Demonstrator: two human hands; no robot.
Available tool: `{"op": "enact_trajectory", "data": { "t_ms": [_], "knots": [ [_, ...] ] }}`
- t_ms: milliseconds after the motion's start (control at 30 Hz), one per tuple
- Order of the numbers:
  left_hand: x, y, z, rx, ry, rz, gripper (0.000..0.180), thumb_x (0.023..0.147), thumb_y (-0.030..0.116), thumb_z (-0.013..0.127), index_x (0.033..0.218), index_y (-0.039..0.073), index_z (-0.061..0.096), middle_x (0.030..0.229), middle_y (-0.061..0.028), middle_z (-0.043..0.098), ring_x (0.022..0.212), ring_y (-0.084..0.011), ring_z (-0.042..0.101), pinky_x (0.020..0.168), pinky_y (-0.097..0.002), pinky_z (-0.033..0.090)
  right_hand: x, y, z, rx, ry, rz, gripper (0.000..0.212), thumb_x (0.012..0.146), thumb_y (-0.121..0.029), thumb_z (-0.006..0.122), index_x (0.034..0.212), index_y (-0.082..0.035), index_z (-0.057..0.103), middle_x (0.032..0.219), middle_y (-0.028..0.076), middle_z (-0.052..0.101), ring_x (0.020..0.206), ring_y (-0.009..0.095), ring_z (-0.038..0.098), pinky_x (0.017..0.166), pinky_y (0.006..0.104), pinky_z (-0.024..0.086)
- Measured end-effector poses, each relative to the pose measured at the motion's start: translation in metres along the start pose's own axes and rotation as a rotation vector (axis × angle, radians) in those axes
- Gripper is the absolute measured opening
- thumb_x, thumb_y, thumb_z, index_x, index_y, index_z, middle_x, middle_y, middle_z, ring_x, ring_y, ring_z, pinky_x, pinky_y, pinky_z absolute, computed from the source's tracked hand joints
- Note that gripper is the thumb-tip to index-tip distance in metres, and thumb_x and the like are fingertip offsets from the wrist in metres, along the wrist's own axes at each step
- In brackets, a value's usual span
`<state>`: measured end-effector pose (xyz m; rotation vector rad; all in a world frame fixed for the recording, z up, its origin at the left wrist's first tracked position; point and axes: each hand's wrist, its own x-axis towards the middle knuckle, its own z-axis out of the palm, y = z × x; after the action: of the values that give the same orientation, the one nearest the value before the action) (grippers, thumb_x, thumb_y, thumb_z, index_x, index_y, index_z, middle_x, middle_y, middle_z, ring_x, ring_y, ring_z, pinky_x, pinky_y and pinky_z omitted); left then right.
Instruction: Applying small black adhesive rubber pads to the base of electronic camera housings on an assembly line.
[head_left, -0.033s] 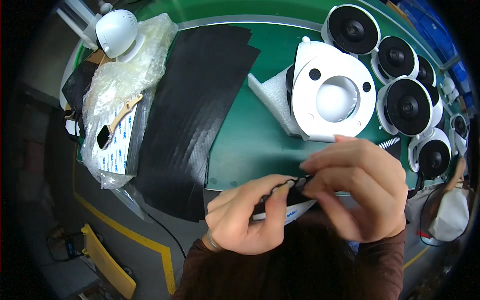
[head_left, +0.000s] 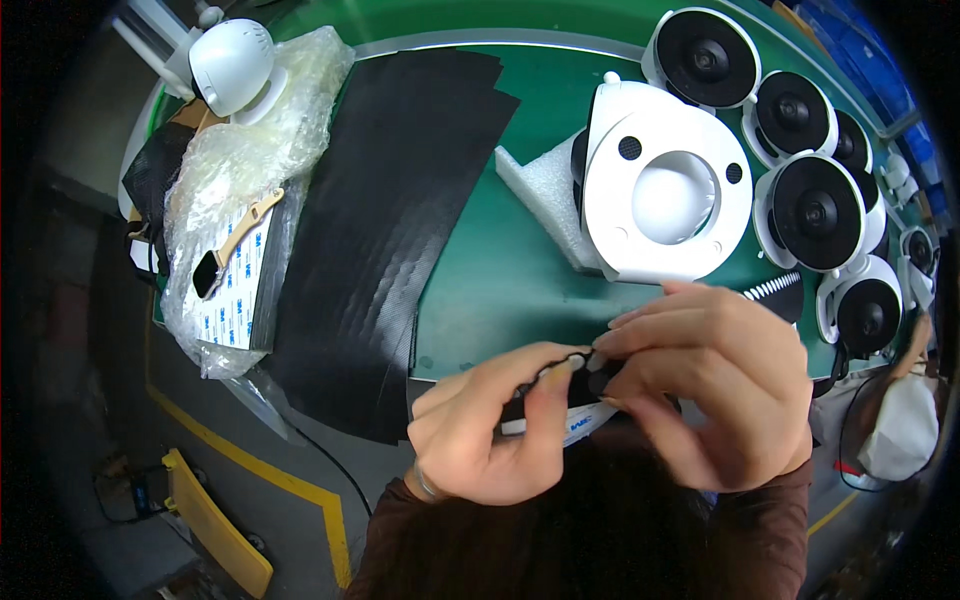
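Note:
My left hand (head_left: 490, 425) is closed on a thin black strip (head_left: 578, 393) with a scalloped upper edge, the thumb pressed on it. A white backing (head_left: 582, 424) with blue print shows under the strip. My right hand (head_left: 715, 380) is pinched at the strip's right end. By its fingertips a small dark round piece (head_left: 598, 383) shows; whether it is loose from the strip I cannot tell. Beyond my hands a white ring-shaped housing (head_left: 605, 215) rests on white foam (head_left: 545, 205). Two round black mesh patches (head_left: 629, 148) sit on its face.
Several white units with round black fronts (head_left: 815, 212) crowd the right side. Large black sheets (head_left: 390, 190) lie left of centre. Further left are bubble wrap (head_left: 250, 160), a watch (head_left: 207, 274) and a white rounded device (head_left: 232, 68). A white coil (head_left: 772, 287) lies behind my right hand.
My right hand has shifted slightly left and its fingertips sit closer to my left thumb. The dark round piece now shows by them. The white coil is less covered.

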<state>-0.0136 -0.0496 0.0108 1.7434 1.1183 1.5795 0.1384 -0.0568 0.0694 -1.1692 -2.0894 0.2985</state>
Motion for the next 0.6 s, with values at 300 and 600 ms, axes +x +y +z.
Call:
{"op": "enact_trajectory", "data": {
  "t_ms": [300, 600],
  "knots": [
    [0.011, -0.031, -0.001, -0.674, -0.257, -0.249, 0.013, 0.082, -0.007, 0.048, 0.09, -0.008, 0.058, 0.121, -0.0285, 0.048, 0.112, -0.0321, 0.05, 0.093, -0.0341, 0.04, 0.01, 0.02, 0.004, -0.043, 0.208, 0.198, 0.007, 0.073, 0.006, 0.058, 0.08, 0.003, 0.06, 0.085, 0.011, 0.063, 0.074, 0.014, 0.057, 0.068, 0.0222, 0.043],
    [0.016, -0.031, 0.002, -0.863, -0.387, -0.271, 0.009, 0.084, -0.005, 0.049, 0.089, -0.007, 0.056, 0.128, -0.0284, 0.041, 0.119, -0.0308, 0.044, 0.096, -0.0362, 0.038, 0.02, 0.015, 0.01, -0.149, 0.17, 0.337, 0.005, 0.075, 0.004, 0.059, 0.08, 0.002, 0.06, 0.075, 0.003, 0.06, 0.067, 0.007, 0.051, 0.061, 0.0181, 0.038]
  ]
}}
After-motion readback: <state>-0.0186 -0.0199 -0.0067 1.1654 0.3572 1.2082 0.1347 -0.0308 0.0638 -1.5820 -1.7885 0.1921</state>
